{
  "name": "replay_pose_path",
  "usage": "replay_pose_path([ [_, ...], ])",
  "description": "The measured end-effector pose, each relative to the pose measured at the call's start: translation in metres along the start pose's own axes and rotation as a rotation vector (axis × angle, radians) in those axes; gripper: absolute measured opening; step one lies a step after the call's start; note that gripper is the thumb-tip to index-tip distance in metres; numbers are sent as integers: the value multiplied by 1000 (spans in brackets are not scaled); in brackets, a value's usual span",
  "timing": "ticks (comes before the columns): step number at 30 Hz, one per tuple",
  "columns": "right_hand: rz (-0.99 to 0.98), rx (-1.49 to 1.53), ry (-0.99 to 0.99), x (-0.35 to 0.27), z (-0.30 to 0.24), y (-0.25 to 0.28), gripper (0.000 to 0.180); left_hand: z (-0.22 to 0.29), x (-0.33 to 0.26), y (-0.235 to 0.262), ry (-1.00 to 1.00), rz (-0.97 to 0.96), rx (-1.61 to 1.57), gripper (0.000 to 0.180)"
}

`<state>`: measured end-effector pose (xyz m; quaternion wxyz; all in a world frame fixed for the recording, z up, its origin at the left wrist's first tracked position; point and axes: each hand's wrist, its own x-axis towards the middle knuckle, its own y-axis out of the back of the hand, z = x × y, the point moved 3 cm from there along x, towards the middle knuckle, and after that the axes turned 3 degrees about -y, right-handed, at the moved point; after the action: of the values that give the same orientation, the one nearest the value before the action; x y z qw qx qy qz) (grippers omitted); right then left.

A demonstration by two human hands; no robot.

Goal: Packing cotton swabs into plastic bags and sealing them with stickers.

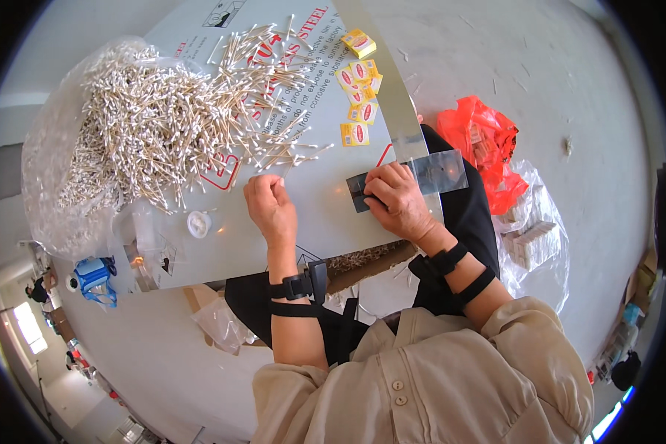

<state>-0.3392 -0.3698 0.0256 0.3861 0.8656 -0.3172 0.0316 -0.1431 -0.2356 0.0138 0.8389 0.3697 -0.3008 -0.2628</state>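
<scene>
My left hand (pixel 271 209) hovers over the near part of the metal-sheet table, its fingers curled together. Whether anything small is between them is hidden. To its upper left lies a big heap of cotton swabs (pixel 152 122), spilling out of a clear plastic bag (pixel 48 166). My right hand (pixel 398 198) is closed on a see-through plastic strip (pixel 442 172) at the table's right edge; the strip's darker left end shows past the fingers. Just beyond the right hand are several yellow-and-white printed cards (pixel 359 92), with a small yellow box (pixel 358 43) farther back.
A small round white tub (pixel 199 223) stands near the left front of the table (pixel 303 214). On the floor at right lie a red plastic bag (pixel 488 137) and a clear bag with white packs (pixel 534 240). An open carton (pixel 370 268) sits below the front edge.
</scene>
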Motion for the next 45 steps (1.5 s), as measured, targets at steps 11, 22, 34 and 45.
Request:
replay_pose_path([
  [11,-2,-20,23,-2,-3,-2,14,49,31,-5,-282,-77,99,21],
  [22,135,-8,-21,19,-14,-25,22,49,-29,-7,-277,-95,119,17],
  [34,49,-7,57,14,-16,-29,8,26,-17,2,-67,-53,79,15],
  [45,52,154,-62,12,-15,-21,33,28,-3,-3,-101,54,-38,19],
])
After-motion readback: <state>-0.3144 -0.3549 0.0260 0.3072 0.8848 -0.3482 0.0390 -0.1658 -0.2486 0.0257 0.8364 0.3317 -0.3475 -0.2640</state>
